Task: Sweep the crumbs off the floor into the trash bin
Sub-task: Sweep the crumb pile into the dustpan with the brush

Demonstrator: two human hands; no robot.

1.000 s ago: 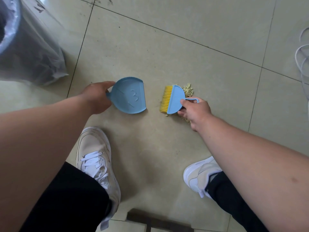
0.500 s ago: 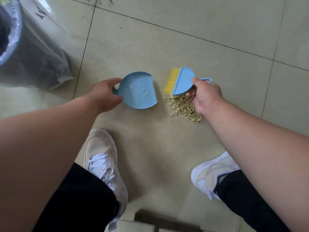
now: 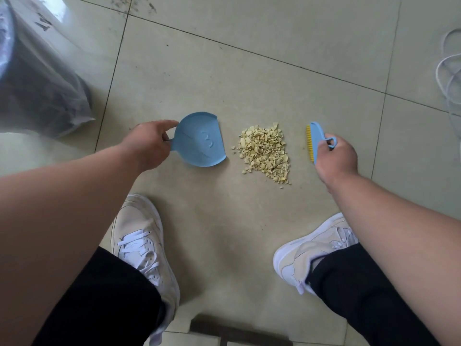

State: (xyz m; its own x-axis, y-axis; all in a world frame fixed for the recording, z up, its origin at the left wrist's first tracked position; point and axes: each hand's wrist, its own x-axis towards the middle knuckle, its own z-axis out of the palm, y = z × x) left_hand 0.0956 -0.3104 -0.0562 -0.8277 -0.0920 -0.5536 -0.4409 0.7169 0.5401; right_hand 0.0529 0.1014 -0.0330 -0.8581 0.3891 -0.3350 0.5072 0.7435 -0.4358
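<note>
Pile of pale yellow crumbs (image 3: pixel 265 151) lies gathered on beige tiled floor (image 3: pixel 224 71), between small blue plastic dustpan (image 3: pixel 199 141) and blue hand brush with yellow bristles (image 3: pixel 314 140). Nothing in pan yet; sweeping-in and emptying left. Left hand (image 3: pixel 146 146) pinches pan handle; right hand (image 3: pixel 335 158) grips brush handle. Plastic-lined trash bin (image 3: pixel 37 91) at upper left, cut off by frame edge, blurred; inside not visible.

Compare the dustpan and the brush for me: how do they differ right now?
The dustpan is a broad flat scoop, left of the crumbs, held by the left hand. The brush is narrow with yellow bristles, right of the crumbs, gripped by the right hand. Both are light blue plastic.
</note>
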